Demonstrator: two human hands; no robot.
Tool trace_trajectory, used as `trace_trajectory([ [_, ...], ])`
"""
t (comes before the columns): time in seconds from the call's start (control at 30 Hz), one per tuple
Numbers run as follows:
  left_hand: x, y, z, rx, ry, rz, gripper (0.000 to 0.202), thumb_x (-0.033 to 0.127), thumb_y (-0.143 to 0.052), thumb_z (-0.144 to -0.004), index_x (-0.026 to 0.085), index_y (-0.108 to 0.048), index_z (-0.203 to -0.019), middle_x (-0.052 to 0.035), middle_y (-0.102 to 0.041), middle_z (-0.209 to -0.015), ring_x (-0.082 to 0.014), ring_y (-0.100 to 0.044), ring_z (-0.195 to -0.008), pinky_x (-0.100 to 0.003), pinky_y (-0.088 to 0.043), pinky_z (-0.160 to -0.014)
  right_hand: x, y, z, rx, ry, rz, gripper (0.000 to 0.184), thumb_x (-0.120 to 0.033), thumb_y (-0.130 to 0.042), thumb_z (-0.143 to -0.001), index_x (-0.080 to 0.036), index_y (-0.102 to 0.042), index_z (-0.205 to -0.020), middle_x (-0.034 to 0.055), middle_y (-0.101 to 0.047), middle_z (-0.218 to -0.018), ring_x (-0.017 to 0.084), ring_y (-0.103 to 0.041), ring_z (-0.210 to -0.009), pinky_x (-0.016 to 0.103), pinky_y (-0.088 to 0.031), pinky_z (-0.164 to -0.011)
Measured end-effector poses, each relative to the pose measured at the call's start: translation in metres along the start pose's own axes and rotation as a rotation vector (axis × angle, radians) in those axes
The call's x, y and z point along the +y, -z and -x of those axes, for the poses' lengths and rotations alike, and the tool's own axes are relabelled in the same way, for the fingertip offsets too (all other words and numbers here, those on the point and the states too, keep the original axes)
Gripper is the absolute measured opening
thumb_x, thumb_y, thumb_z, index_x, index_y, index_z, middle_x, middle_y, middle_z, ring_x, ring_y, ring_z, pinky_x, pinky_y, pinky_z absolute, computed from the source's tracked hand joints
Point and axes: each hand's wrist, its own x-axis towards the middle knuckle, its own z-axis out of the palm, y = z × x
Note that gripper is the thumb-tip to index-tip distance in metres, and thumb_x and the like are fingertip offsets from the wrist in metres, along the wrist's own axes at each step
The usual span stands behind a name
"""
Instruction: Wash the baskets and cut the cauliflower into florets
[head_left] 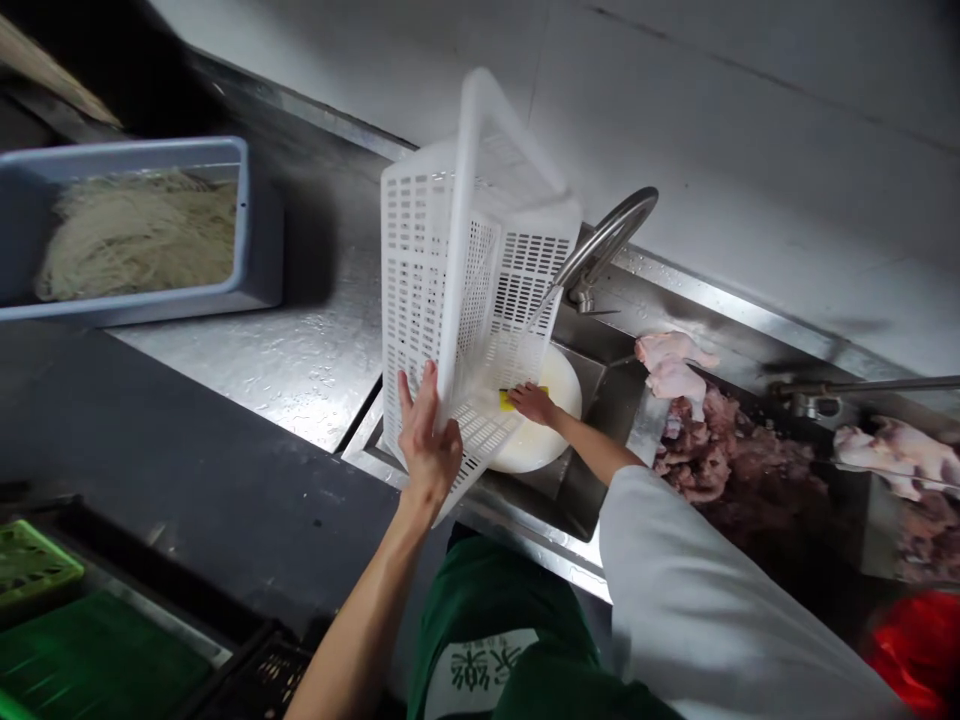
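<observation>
A white plastic basket (459, 250) with slotted walls stands tipped on its side over the sink, its opening facing right. My left hand (430, 440) holds its near rim, two fingers stretched along the outer wall. Inside the basket, my right hand (531, 402) is pressed on a yellow sponge (545, 391) against the slotted wall. Part of the sponge is hidden under the fingers. Below the basket, a round white object (559, 425) sits in the metal sink (600, 400); I cannot make out whether it is a basin or a board.
A curved faucet (616, 225) rises close behind the basket. Raw poultry pieces (675, 365) and dark red meat (739, 445) fill the sink to the right, under a second tap (862, 388). On the left counter, a grey-blue tub (259, 250) contains pale noodle-like strands (142, 235). Green crates (97, 650) lie lower left.
</observation>
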Motion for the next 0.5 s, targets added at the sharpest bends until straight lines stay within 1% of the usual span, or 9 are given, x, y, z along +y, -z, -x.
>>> trace_trajectory([
  [0.1,0.003,-0.005,0.011,-0.002,0.012,-0.002,0.105,-0.008,-0.053,-0.068,0.033,-0.041,-0.164,0.0016,-0.049,-0.164,-0.0302,-0.031,-0.159,-0.048,-0.042,-0.128,0.022,0.012,-0.011,0.04,-0.013,0.011,0.049,-0.02,-0.044,-0.099,-0.02,-0.063,-0.144,0.0155,-0.057,-0.151,0.032,-0.042,-0.13,0.049,-0.034,-0.109],
  [0.17,0.006,-0.009,0.017,0.016,0.012,0.005,0.105,-0.008,-0.053,-0.068,0.034,-0.041,-0.164,0.0027,-0.049,-0.164,-0.0296,-0.032,-0.159,-0.046,-0.04,-0.13,0.037,0.018,-0.018,0.142,-0.087,0.052,0.053,-0.018,-0.036,-0.102,-0.017,-0.056,-0.152,0.0182,-0.049,-0.158,0.035,-0.039,-0.134,0.053,-0.029,-0.112],
  [0.2,0.008,-0.011,0.018,0.022,0.002,0.009,0.105,-0.008,-0.054,-0.068,0.033,-0.042,-0.164,0.0024,-0.049,-0.164,-0.0302,-0.032,-0.159,-0.047,-0.039,-0.131,0.038,0.016,-0.019,0.188,-0.134,0.073,0.055,-0.017,-0.034,-0.102,-0.016,-0.053,-0.154,0.0198,-0.046,-0.16,0.037,-0.039,-0.135,0.055,-0.028,-0.112],
  [0.23,0.009,-0.013,0.019,0.022,-0.015,0.012,0.104,-0.008,-0.054,-0.068,0.032,-0.042,-0.163,0.0017,-0.049,-0.164,-0.0312,-0.031,-0.159,-0.049,-0.037,-0.131,0.036,0.01,-0.016,0.198,-0.158,0.087,0.056,-0.016,-0.033,-0.102,-0.014,-0.051,-0.155,0.0218,-0.044,-0.161,0.038,-0.039,-0.135,0.056,-0.029,-0.111],
  [0.3,0.012,-0.016,0.019,0.014,-0.042,0.015,0.102,-0.007,-0.054,-0.068,0.03,-0.043,-0.163,-0.0001,-0.049,-0.164,-0.0328,-0.029,-0.16,-0.053,-0.036,-0.131,0.019,-0.01,-0.003,0.096,-0.101,0.077,0.052,-0.013,-0.035,-0.102,-0.013,-0.057,-0.149,0.0239,-0.049,-0.155,0.037,-0.044,-0.129,0.055,-0.034,-0.107],
  [0.33,0.013,-0.017,0.019,0.007,-0.045,0.015,0.101,-0.007,-0.053,-0.069,0.03,-0.043,-0.163,-0.0008,-0.049,-0.164,-0.0329,-0.029,-0.16,-0.054,-0.036,-0.131,0.009,-0.021,0.005,0.003,-0.012,0.059,0.048,-0.012,-0.037,-0.101,-0.013,-0.063,-0.142,0.0229,-0.055,-0.149,0.035,-0.048,-0.126,0.052,-0.037,-0.105],
  [0.4,0.014,-0.017,0.018,-0.007,-0.024,0.017,0.1,-0.006,-0.053,-0.069,0.029,-0.044,-0.163,-0.0016,-0.049,-0.164,-0.0319,-0.029,-0.16,-0.054,-0.034,-0.131,-0.009,-0.039,0.015,-0.093,0.134,0.03,0.037,-0.013,-0.045,-0.101,-0.019,-0.073,-0.124,0.0153,-0.066,-0.133,0.029,-0.053,-0.119,0.045,-0.042,-0.102],
  [0.43,0.013,-0.016,0.018,-0.012,0.003,0.018,0.1,-0.005,-0.053,-0.07,0.029,-0.044,-0.162,-0.0019,-0.05,-0.164,-0.0314,-0.03,-0.16,-0.053,-0.033,-0.131,-0.014,-0.043,0.016,-0.102,0.171,0.024,0.034,-0.013,-0.048,-0.1,-0.021,-0.074,-0.119,0.0132,-0.069,-0.128,0.027,-0.054,-0.117,0.043,-0.043,-0.102],
  [0.5,0.012,-0.012,0.021,-0.008,0.081,0.041,0.096,-0.002,-0.056,-0.071,0.029,-0.047,-0.161,-0.0034,-0.052,-0.162,-0.0311,-0.034,-0.158,-0.051,-0.036,-0.13,-0.015,-0.037,0.008,-0.014,0.115,-0.019,0.036,-0.012,-0.047,-0.099,-0.02,-0.074,-0.122,0.0156,-0.068,-0.13,0.029,-0.053,-0.12,0.045,-0.043,-0.104],
])
